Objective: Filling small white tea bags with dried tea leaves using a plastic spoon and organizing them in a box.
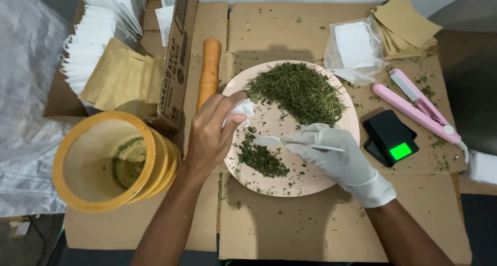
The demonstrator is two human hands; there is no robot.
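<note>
A pale pink plate (310,180) lies on flattened cardboard, holding a large heap of dried green herb (297,90) and a smaller pile (261,160) near its front. My bare left hand (209,134) pinches a small white filter bag (239,111) over the plate's left rim. My right hand (336,154), in a white glove, holds a small white spoon (269,141) whose bowl points at the bag's mouth.
A yellow mortar (98,160) with herb dust stands at the left, an orange pestle (209,67) behind my left hand. A cardboard box (176,64) holds white bags and brown pouches. A black scale (391,137), pink heat sealer (417,108), bagged filters (354,48) and brown pouches (406,25) are right.
</note>
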